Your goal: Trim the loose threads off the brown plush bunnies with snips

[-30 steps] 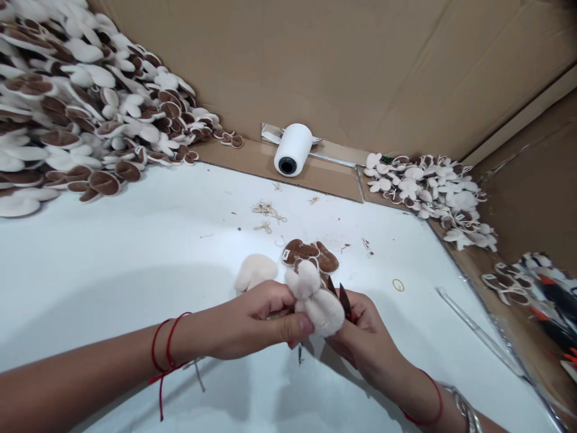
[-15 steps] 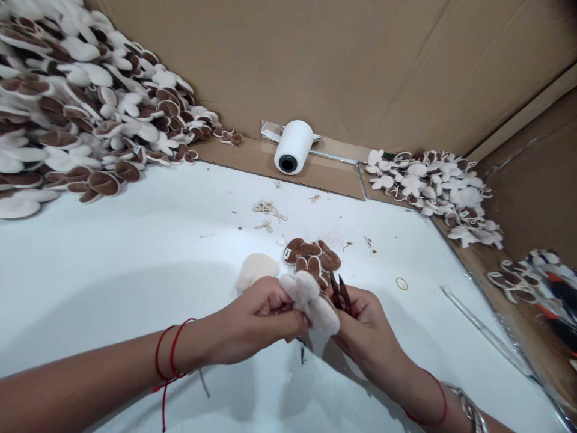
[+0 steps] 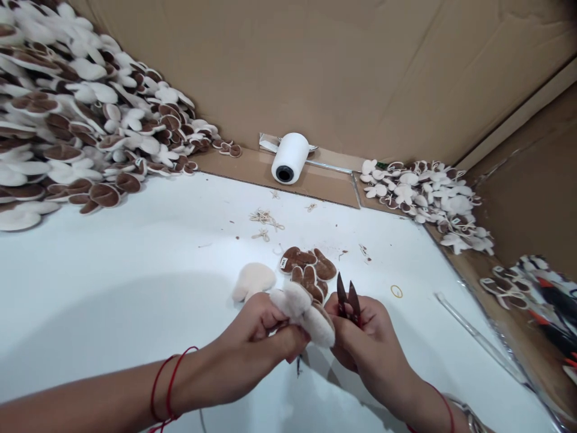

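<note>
A small cream plush piece (image 3: 297, 307) with rounded lobes is pinched in my left hand (image 3: 265, 340). My right hand (image 3: 372, 337) is closed around dark-bladed snips (image 3: 347, 297), their two blades pointing up and apart, and its fingertips are close to the plush's right edge. Whether they touch it I cannot tell. Just beyond lie brown plush pieces with cream edges (image 3: 306, 267), one bearing a white tag. Left of these rests a cream plush piece (image 3: 255, 281) on the white table (image 3: 135, 252).
A large heap of brown and cream plush pieces (image 3: 90, 114) fills the back left; a smaller heap (image 3: 428, 189) lies back right. A white thread cone (image 3: 291, 158) is by the cardboard wall. Loose string bits (image 3: 265, 218) and a yellow ring (image 3: 396, 291) lie on the table.
The view has shifted slightly, with the scene sitting lower. The held plush has tilted a little, and the snips now show more clearly, separated from the plush.
</note>
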Action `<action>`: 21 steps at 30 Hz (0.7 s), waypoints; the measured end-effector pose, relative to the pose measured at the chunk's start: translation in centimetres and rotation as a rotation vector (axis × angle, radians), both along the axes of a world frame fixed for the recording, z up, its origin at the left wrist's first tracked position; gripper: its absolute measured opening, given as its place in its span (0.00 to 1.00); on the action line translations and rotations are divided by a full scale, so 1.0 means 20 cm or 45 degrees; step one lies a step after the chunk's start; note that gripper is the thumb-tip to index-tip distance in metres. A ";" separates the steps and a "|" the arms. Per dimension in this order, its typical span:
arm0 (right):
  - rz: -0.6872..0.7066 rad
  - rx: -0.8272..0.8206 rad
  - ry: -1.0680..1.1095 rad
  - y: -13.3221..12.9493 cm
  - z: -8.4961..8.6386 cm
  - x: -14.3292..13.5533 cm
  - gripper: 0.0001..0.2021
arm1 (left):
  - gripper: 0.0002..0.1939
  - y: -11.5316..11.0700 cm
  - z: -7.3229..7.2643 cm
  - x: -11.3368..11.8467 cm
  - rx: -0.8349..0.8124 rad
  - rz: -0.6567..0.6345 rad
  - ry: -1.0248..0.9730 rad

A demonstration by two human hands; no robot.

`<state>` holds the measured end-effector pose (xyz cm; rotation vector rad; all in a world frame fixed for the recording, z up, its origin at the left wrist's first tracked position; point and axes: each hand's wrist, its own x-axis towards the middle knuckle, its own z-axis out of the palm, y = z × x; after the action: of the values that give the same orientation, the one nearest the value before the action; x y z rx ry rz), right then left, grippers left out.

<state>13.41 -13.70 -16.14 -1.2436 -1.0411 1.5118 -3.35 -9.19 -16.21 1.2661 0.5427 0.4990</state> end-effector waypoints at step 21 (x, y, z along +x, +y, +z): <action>-0.042 0.032 0.004 0.01 0.04 0.01 0.08 | 0.20 -0.03 0.06 0.01 0.101 0.093 0.018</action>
<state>13.61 -13.57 -15.32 -1.2347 -1.0296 1.4712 -3.10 -9.82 -15.09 1.3296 0.5871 0.5776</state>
